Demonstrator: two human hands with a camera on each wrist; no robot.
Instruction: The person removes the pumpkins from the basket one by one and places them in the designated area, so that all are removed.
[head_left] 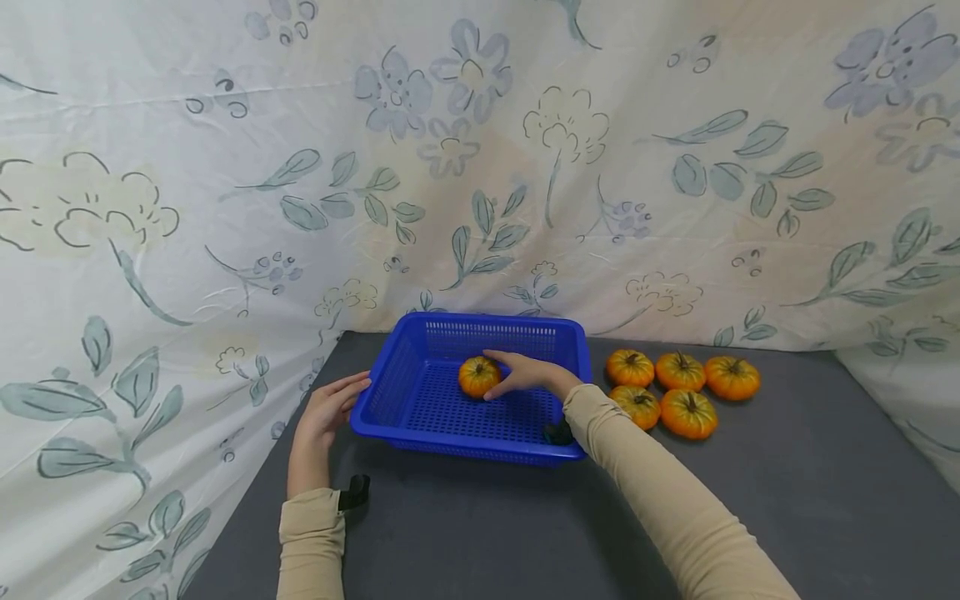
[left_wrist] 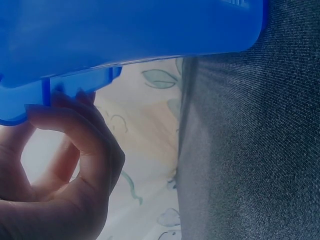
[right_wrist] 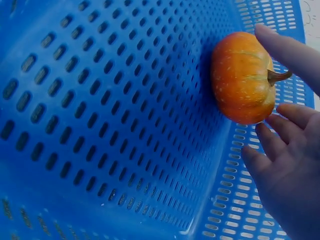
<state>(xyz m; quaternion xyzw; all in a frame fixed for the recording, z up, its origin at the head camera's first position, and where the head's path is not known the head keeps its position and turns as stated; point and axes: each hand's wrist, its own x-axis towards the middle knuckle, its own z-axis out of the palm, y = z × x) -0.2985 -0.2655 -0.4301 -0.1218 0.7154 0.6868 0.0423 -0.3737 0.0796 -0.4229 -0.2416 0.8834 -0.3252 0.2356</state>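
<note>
A blue plastic basket (head_left: 471, 450) with slotted walls stands on the dark table. On its floor sits one small orange pumpkin (head_left: 478, 377), its short brown stem showing in the right wrist view. My right hand (head_left: 525, 372) reaches over the basket's right side, with thumb and fingers spread on either side of the pumpkin (right_wrist: 243, 77); the fingers look fairly straight, and any contact is slight or hard to tell. At the basket's left rim is my left hand (head_left: 327, 410). In the left wrist view, the curled fingers of that hand (left_wrist: 82, 150) hold the rim (left_wrist: 25, 102).
Right of the basket, several more orange pumpkins (head_left: 689, 414) lie grouped on the dark grey tabletop (head_left: 480, 525). A flower-patterned white cloth (head_left: 480, 183) hangs behind the table and along its sides. Each wrist wears a small black device, such as the left one (head_left: 354, 492).
</note>
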